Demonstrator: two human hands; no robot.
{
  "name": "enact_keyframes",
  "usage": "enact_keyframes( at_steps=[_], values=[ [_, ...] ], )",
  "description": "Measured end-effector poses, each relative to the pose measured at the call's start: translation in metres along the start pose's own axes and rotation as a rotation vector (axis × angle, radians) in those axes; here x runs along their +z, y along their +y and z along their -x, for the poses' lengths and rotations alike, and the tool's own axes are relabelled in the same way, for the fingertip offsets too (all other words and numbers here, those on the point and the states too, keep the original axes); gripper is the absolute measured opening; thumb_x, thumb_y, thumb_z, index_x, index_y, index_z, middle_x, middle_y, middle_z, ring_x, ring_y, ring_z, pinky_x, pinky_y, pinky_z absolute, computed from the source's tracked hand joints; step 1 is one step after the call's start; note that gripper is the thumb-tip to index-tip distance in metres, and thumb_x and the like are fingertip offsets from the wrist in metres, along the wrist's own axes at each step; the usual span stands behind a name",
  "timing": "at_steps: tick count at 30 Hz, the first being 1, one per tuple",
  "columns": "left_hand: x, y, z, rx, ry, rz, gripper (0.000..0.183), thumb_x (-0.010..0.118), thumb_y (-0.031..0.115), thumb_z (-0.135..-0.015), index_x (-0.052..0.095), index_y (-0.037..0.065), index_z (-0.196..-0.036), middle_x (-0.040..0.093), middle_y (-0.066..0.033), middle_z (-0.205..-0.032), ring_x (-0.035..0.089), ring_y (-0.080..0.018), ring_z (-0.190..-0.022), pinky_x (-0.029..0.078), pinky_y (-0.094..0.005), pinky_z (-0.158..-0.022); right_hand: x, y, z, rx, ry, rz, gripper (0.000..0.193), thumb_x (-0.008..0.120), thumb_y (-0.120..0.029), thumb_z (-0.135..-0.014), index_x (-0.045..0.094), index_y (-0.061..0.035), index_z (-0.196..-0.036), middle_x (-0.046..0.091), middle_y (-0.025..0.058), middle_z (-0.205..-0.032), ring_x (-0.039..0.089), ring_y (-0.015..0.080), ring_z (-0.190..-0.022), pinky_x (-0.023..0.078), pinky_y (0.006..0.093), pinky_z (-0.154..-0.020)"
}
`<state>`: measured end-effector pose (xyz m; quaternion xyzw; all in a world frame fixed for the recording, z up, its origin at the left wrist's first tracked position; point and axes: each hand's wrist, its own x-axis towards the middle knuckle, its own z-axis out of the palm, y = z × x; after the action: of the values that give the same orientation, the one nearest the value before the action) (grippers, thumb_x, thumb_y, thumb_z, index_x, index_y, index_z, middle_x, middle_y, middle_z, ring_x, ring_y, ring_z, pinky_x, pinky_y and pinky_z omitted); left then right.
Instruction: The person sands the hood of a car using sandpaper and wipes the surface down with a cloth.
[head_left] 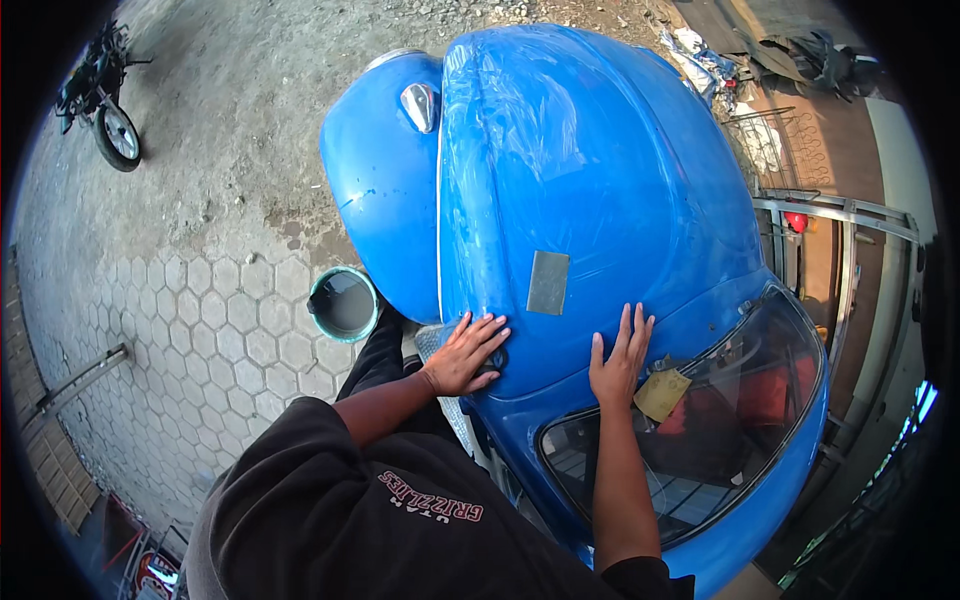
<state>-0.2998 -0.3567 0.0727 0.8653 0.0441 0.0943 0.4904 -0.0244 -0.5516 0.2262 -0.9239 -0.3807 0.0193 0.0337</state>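
Both palms are down on a rounded blue car (600, 200) with wet, whitish streaks across its hood. My left hand (464, 356) lies at the hood's near left edge, fingers stretched out and holding nothing. Flat on the paint near the windshield is my right hand (622, 360), its fingers straight and thumb apart. A dark grey rectangular sheet, perhaps sandpaper (548, 282), rests on the hood ahead of and between my hands, touched by neither. Beside my right wrist, a tan, worn-looking piece (661, 395) lies at the windshield's lower edge.
A green-rimmed bucket (372, 318) of murky grey water stands on hexagonal pavers (222, 308) left of the car. A motorcycle (112, 130) is parked far left. Right of the car are a metal frame (850, 212), a wire rack (775, 150) and scattered scraps (700, 62).
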Motion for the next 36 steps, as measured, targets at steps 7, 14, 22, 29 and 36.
enact_keyframes(
  at_steps=[7, 14, 22, 29, 36],
  values=[
    [-0.075, -0.050, -0.106, -0.097, 0.346, -0.138, 0.086, 0.066, 0.033, -0.114, 0.035, 0.010, -0.191, 0.028, -0.0228, -0.199, 0.019, -0.0519, -0.185, 0.010, -0.0698, -0.149, 0.017, -0.008, 0.010, 0.015, 0.010, -0.045, 0.079, 0.054, -0.038, -0.124, 0.033, 0.0018, -0.189, 0.033, 0.0272, -0.195, 0.022, 0.0600, -0.181, 0.021, 0.0727, -0.147],
    [-0.187, -0.166, -0.283, -0.497, 0.376, -0.436, 0.081, 0.055, 0.050, -0.123, 0.032, 0.017, -0.193, 0.020, -0.0160, -0.203, 0.014, -0.0484, -0.187, 0.015, -0.0639, -0.151, 0.013, -0.011, 0.009, 0.001, -0.012, -0.059, 0.085, 0.057, -0.042, -0.122, 0.032, 0.0046, -0.189, 0.034, 0.0287, -0.194, 0.022, 0.0591, -0.182, 0.022, 0.0716, -0.148],
    [-0.168, -0.130, -0.324, -0.331, 0.257, -0.585, 0.078, 0.043, 0.048, -0.127, 0.022, 0.014, -0.195, 0.025, -0.0103, -0.203, 0.022, -0.0381, -0.187, 0.017, -0.0605, -0.151, 0.011, -0.011, 0.009, 0.024, -0.019, -0.088, 0.085, 0.060, -0.040, -0.119, 0.035, 0.0050, -0.187, 0.037, 0.0291, -0.192, 0.024, 0.0572, -0.182, 0.023, 0.0706, -0.148],
    [-0.086, 0.006, -0.142, -0.283, 0.067, -0.415, 0.084, 0.055, 0.029, -0.121, 0.021, 0.003, -0.194, 0.016, -0.0187, -0.203, 0.010, -0.0463, -0.188, 0.006, -0.0677, -0.150, 0.011, -0.013, 0.006, 0.033, -0.015, -0.107, 0.083, 0.061, -0.037, -0.118, 0.037, 0.0051, -0.186, 0.037, 0.0287, -0.193, 0.024, 0.0558, -0.182, 0.021, 0.0701, -0.148],
    [-0.114, -0.036, -0.202, -0.259, 0.123, -0.511, 0.081, 0.056, 0.028, -0.121, 0.027, 0.010, -0.194, 0.020, -0.0140, -0.203, 0.012, -0.0454, -0.188, 0.006, -0.0694, -0.150, 0.008, -0.007, 0.012, 0.049, -0.011, -0.097, 0.084, 0.062, -0.039, -0.118, 0.038, 0.0057, -0.185, 0.037, 0.0296, -0.192, 0.026, 0.0567, -0.181, 0.024, 0.0700, -0.148]
  ],
)
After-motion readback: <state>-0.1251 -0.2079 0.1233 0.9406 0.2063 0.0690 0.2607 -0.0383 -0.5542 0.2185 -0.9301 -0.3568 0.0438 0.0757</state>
